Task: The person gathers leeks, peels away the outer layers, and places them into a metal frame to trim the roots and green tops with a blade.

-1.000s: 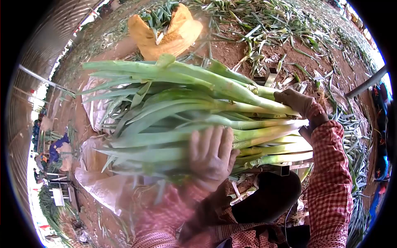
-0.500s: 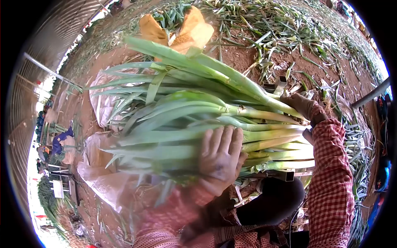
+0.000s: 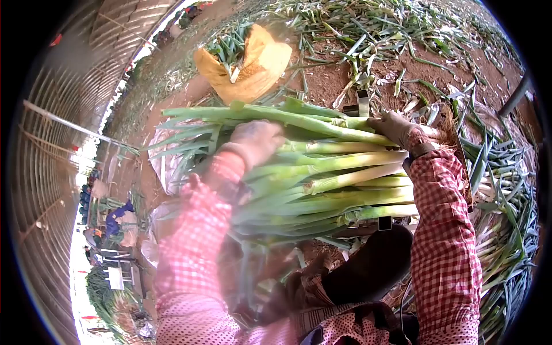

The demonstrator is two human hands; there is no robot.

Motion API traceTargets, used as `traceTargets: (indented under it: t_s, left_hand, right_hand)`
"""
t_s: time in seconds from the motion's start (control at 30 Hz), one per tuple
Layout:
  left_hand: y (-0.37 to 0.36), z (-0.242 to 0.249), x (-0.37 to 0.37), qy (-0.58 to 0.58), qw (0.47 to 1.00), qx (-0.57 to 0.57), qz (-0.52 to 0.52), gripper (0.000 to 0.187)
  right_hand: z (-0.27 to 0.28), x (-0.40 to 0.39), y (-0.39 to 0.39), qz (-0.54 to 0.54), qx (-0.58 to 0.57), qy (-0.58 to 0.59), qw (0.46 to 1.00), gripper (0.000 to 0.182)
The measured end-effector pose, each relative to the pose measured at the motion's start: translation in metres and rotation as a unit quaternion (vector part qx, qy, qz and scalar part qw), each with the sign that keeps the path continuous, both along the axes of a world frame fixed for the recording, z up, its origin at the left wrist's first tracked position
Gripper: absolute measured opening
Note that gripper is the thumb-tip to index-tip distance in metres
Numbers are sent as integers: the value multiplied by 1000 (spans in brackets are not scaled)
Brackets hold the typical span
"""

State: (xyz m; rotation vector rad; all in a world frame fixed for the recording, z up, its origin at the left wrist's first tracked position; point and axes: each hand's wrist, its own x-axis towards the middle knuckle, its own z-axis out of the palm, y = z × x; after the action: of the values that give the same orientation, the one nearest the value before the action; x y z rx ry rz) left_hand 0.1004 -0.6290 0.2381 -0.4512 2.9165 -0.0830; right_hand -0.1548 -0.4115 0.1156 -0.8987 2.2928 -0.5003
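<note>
Large green onions [image 3: 345,201] lie side by side in a thick bundle in front of me, leaves to the left and pale stems to the right. My right hand [image 3: 397,129] is closed around the pale end of the farthest green onion [image 3: 322,123]. On the leaves at the far left side of the bundle rests my left hand [image 3: 256,142], its fingers smeared by motion. Part of a metal frame [image 3: 362,103] shows at the bundle's far edge, and its square tube end [image 3: 385,223] shows at the near edge.
A yellow sack [image 3: 247,80] with green leaves in it stands on the soil beyond the bundle. Cut leaves [image 3: 391,34] litter the ground at the back. More green onions [image 3: 506,195] are heaped at the right. Crumpled plastic sheeting [image 3: 167,172] lies at the left.
My left hand has moved from the near middle of the bundle to its far left leaves. The farthest green onion now lies more level with the others. The view has shifted a little.
</note>
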Motion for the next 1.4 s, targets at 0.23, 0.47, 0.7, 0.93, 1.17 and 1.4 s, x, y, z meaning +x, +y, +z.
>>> traceTargets:
  t_s: [0.23,0.47,0.7,0.93,1.17,1.4]
  left_hand:
    - [26,-11,10,49,978,-191,-75,12]
    - [39,-14,3,65,984,-163,19,19]
    - [30,-19,2,69,985,-20,157,33]
    - [-28,-6,52,338,903,119,237,31]
    - [-54,183,93,279,850,-395,208,23]
    - [16,96,-1,236,947,-146,-160,48]
  right_hand:
    - [11,7,8,-27,-54,-29,998,63]
    - [1,8,3,-43,-68,3,997,63]
    - [-4,7,3,-47,-67,2,997,59]
    - [-4,6,4,-59,-84,-17,995,63]
    - [-6,5,5,-41,-96,-35,994,59]
    - [-28,13,6,-26,-179,88,980,26]
